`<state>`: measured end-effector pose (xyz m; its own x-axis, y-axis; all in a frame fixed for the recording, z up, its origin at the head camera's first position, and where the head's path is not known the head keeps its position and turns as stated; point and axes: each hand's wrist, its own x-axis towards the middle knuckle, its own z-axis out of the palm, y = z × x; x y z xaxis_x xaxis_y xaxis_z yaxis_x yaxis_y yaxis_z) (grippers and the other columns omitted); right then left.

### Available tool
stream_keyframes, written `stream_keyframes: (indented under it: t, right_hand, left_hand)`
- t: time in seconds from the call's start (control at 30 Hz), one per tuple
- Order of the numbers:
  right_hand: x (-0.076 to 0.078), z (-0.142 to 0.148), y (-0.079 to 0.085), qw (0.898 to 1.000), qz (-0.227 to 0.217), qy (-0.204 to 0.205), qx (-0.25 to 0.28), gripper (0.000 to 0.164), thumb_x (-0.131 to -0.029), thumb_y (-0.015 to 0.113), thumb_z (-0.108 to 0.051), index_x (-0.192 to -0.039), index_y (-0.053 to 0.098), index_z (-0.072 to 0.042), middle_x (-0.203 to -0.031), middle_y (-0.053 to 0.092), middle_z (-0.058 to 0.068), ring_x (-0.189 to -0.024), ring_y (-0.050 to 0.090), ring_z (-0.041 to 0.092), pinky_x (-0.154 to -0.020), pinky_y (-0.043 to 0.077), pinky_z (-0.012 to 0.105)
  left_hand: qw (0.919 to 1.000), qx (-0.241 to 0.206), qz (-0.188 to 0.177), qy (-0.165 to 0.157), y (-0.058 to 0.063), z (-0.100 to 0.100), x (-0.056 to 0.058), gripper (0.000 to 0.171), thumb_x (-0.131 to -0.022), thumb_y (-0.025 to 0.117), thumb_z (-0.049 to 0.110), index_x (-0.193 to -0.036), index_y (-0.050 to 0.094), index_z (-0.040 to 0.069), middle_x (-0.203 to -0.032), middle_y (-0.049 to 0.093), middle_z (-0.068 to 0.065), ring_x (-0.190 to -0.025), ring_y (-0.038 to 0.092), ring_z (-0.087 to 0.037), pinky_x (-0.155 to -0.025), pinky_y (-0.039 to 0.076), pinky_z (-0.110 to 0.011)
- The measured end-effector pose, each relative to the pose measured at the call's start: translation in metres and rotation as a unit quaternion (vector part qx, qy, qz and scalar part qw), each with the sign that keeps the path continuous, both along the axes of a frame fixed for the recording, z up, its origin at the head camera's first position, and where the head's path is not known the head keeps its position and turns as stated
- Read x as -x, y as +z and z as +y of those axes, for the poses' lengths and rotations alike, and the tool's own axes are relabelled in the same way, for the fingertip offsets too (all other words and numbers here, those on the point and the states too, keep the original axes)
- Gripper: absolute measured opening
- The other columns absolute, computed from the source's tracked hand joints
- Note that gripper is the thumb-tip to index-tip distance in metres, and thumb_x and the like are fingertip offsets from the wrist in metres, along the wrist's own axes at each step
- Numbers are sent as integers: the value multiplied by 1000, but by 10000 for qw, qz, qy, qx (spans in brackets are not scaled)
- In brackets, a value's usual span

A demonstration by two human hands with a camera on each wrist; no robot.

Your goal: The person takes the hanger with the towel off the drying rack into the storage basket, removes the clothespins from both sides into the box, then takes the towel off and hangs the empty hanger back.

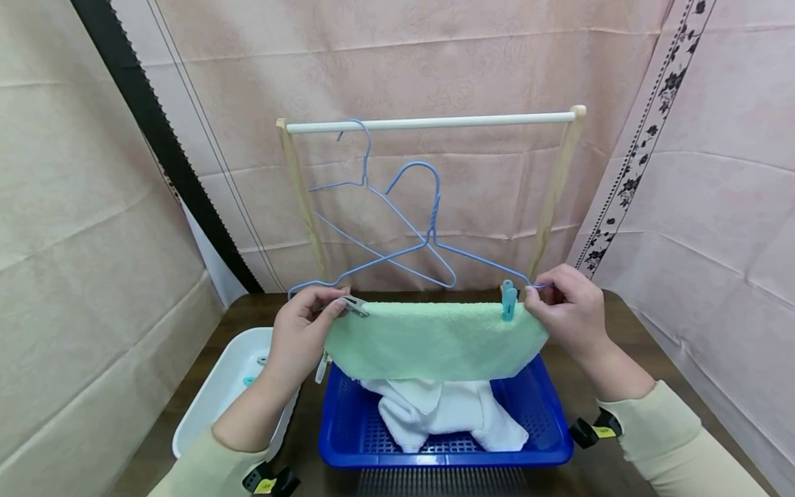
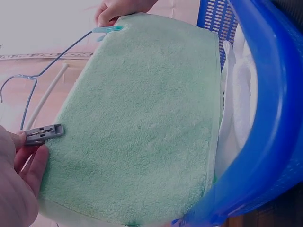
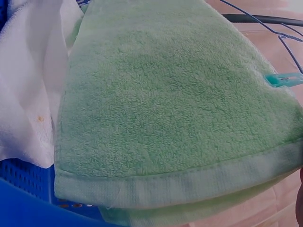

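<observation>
A light green towel [image 1: 435, 342] hangs folded over the lower part of a blue wire hanger [image 1: 433, 214]. My left hand [image 1: 306, 323] pinches a grey clothespin [image 1: 356, 306] at the towel's upper left edge; in the left wrist view the clothespin [image 2: 45, 134] has its tip on the cloth. A teal clothespin [image 1: 509, 301] is clipped to the towel's upper right edge. Beside it, my right hand [image 1: 568, 314] pinches the right end of the hanger, close to the towel's corner. Most of the right hand is outside the right wrist view, where the green towel [image 3: 165, 104] fills the middle.
Below the towel stands a blue basket [image 1: 444, 460] with a white cloth [image 1: 447, 414] inside. On the left lies a white tray [image 1: 208, 393] with a few clothespins. Behind, a second blue hanger [image 1: 367, 155] hangs from the rack's white rod [image 1: 472, 121]. Curtains surround the wooden table.
</observation>
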<state>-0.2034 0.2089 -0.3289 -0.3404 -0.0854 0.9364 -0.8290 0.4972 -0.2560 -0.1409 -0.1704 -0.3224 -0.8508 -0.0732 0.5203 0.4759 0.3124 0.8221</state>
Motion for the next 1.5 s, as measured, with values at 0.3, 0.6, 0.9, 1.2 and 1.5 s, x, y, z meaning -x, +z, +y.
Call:
stream_keyframes:
  t: [0.3,0.6,0.9,1.2,1.5]
  right_hand:
    - [-4,-2,4,10000,18,38,-15,6,-73,65,-2,-68,62,1,-62,48,10,-63,39,6,-54,32,16]
    - [4,3,-3,10000,-32,-18,-19,5,-72,67,-2,-71,64,1,-63,50,11,-64,40,6,-56,32,14]
    - [-6,-2,3,10000,-10,-44,11,4,-72,66,0,-70,63,2,-63,50,10,-63,40,7,-54,33,17]
    - [-12,-5,7,9999,-58,-40,74,3,-72,66,3,-70,63,3,-63,51,13,-64,40,6,-56,33,15]
    - [0,3,-5,9998,-48,-169,45,5,-71,68,-2,-70,64,1,-63,52,10,-65,40,6,-57,32,14]
  left_hand:
    - [9988,-468,-102,-100,-1,-5,0,18,-94,67,9,-108,69,-2,-104,70,-9,-88,69,-15,-81,57,-29]
    - [9939,-1069,-70,-267,-1,-10,-1,18,-96,65,6,-110,66,-5,-105,70,-7,-92,69,-17,-84,57,-33]
    - [9939,-1073,-224,-112,-4,-18,-6,23,-97,65,12,-115,65,-2,-112,66,-13,-94,67,-17,-85,57,-33]
    - [9963,-627,-589,7,-6,-30,-14,34,-100,61,16,-132,60,6,-121,60,-9,-96,68,-14,-83,57,-30]
    - [9966,-550,-612,-16,-8,-41,-19,41,-100,61,17,-139,55,8,-126,62,-12,-102,69,-15,-84,56,-29]
